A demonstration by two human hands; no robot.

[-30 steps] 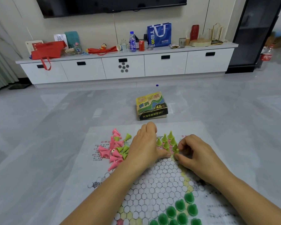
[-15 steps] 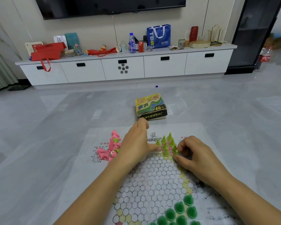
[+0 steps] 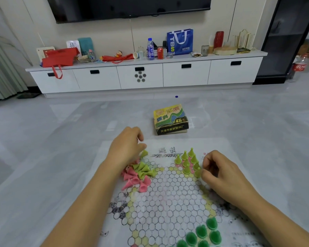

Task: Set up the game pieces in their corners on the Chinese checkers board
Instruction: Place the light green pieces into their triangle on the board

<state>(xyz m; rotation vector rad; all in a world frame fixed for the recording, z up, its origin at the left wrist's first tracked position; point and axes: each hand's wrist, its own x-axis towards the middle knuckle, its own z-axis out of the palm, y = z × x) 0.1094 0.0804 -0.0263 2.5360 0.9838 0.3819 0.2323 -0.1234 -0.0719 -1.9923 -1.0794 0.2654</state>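
A paper Chinese checkers board (image 3: 168, 198) lies on the floor. Several light green cones (image 3: 187, 160) stand in its far right corner. My right hand (image 3: 221, 173) is curled beside them, its fingertips pinching the nearest light green cone (image 3: 197, 172) at the edge of that group. A loose pile of pink cones (image 3: 135, 180) and light green cones (image 3: 144, 169) lies on the board's far left. My left hand (image 3: 126, 148) sits over that pile, thumb and fingers closed on one light green cone (image 3: 144, 153). Dark green pieces (image 3: 202, 232) fill the near right corner.
The game's cardboard box (image 3: 170, 119) rests on the floor just beyond the board. A long white TV cabinet (image 3: 143, 75) with bags, bottles and cans on top runs along the far wall. A cola bottle (image 3: 299, 66) stands at the right, by a dark cabinet.
My left hand has moved left from the standing green cones to the loose pile and closed on a cone there. The right hand has stayed beside the standing group.
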